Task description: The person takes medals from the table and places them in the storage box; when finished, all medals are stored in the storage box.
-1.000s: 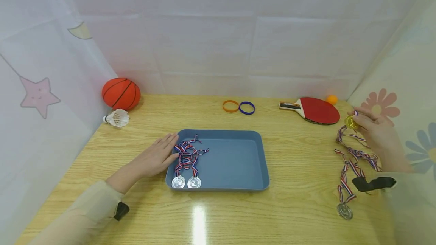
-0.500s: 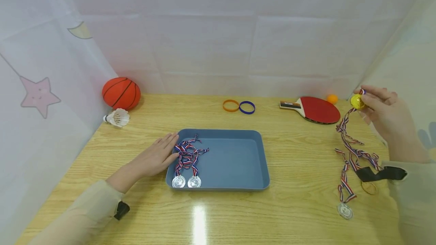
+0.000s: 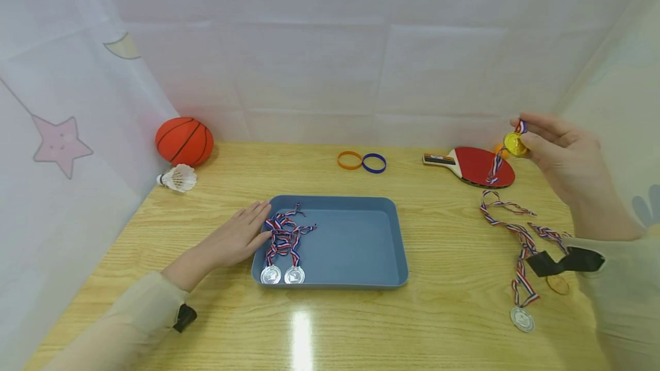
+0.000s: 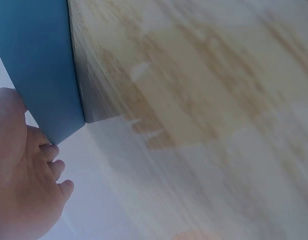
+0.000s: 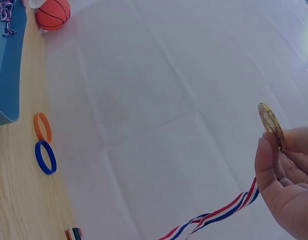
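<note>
My right hand [image 3: 569,159] pinches a gold medal [image 3: 514,144] between thumb and fingers, raised at the right beside the table tennis paddle. Its striped ribbon [image 5: 224,212] trails from the hand in the right wrist view. My left hand [image 3: 232,239], fingers straight, rests along the left rim of a blue-grey tray [image 3: 356,245]. Two silver medals [image 3: 294,275] lie in the tray's left part, their red, white and blue ribbons [image 3: 281,239] bunched behind them. On the table below my right hand lie a silver medal [image 3: 522,319] and a gold-coloured medal [image 3: 558,285], partly near the sleeve.
Behind the tray lie an orange wristband [image 3: 349,160] and a blue wristband [image 3: 373,163]. A red paddle [image 3: 479,165] lies at the back right, with an orange ball [image 3: 499,150] partly hidden behind the medal. A basketball [image 3: 184,141] and a shuttlecock [image 3: 177,178] sit at the back left.
My right hand has lifted the gold medal up from the right side of the table and then moved left, its ribbon trailing leftward over the paddle. My left hand and the tray have stayed put.
</note>
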`<control>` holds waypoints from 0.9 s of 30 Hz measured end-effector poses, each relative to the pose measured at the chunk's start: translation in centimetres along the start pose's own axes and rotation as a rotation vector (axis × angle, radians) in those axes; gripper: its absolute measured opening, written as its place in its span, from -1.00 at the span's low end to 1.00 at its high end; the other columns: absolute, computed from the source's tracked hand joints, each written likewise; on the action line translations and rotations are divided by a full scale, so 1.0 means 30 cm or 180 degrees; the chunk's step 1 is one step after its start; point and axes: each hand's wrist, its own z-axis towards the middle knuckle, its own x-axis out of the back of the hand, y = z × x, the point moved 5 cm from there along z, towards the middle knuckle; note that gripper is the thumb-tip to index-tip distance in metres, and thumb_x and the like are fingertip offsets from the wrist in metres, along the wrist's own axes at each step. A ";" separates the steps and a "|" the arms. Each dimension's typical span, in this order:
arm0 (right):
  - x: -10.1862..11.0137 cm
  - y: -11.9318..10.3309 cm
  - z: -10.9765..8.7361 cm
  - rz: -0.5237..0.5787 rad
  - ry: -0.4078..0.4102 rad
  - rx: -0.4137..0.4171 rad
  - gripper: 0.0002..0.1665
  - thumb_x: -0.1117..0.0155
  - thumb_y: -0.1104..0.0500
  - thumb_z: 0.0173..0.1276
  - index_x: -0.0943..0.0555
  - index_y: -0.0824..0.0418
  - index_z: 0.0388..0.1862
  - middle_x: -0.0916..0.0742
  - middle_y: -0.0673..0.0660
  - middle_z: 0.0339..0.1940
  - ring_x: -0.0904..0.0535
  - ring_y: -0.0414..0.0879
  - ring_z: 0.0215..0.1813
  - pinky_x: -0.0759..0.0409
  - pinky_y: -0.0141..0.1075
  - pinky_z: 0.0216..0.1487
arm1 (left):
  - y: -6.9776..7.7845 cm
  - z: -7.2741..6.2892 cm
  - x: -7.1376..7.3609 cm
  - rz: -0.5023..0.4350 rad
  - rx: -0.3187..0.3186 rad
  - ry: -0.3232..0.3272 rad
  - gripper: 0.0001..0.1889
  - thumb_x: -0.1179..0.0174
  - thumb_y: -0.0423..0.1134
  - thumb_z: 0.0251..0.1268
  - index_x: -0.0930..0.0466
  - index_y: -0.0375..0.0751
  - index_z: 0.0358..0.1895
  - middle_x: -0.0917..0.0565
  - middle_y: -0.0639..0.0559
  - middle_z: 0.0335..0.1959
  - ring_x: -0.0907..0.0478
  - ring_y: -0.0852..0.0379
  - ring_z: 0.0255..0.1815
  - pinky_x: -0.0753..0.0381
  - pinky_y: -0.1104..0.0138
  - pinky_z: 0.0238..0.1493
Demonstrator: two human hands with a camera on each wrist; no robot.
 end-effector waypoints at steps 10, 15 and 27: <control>-0.128 0.078 -0.009 -0.0619 -0.0136 -0.0354 -0.57 -0.09 0.45 0.30 -0.53 0.26 0.15 -0.64 0.07 0.00 -0.57 -0.15 -0.13 -0.54 -0.45 -0.15 | 0.000 0.002 0.000 -0.0028 0.0042 -0.0036 -0.36 0.18 -0.04 0.46 0.00 -0.47 0.38 -0.05 -0.31 0.40 0.06 -0.24 0.39 0.04 -0.05 0.31; -0.202 0.124 -0.004 -0.0818 -0.0489 -0.0371 -0.57 -0.07 0.45 0.32 -0.52 0.24 0.15 -0.63 0.05 0.02 -0.55 -0.16 -0.08 -0.54 -0.44 -0.12 | 0.001 0.001 -0.002 -0.0043 0.0056 -0.0038 -0.36 0.15 -0.06 0.45 0.00 -0.47 0.38 -0.04 -0.30 0.40 0.06 -0.23 0.39 0.04 -0.05 0.31; -0.394 0.221 0.017 -0.1355 -0.1092 -0.0422 -0.60 -0.15 0.36 0.31 -0.53 0.22 0.14 -0.62 0.08 0.00 -0.56 -0.07 -0.18 -0.56 -0.33 -0.16 | 0.000 0.000 -0.003 -0.0045 0.0044 -0.0020 -0.37 0.14 -0.07 0.45 -0.01 -0.47 0.38 -0.05 -0.30 0.40 0.08 -0.23 0.39 0.06 -0.05 0.32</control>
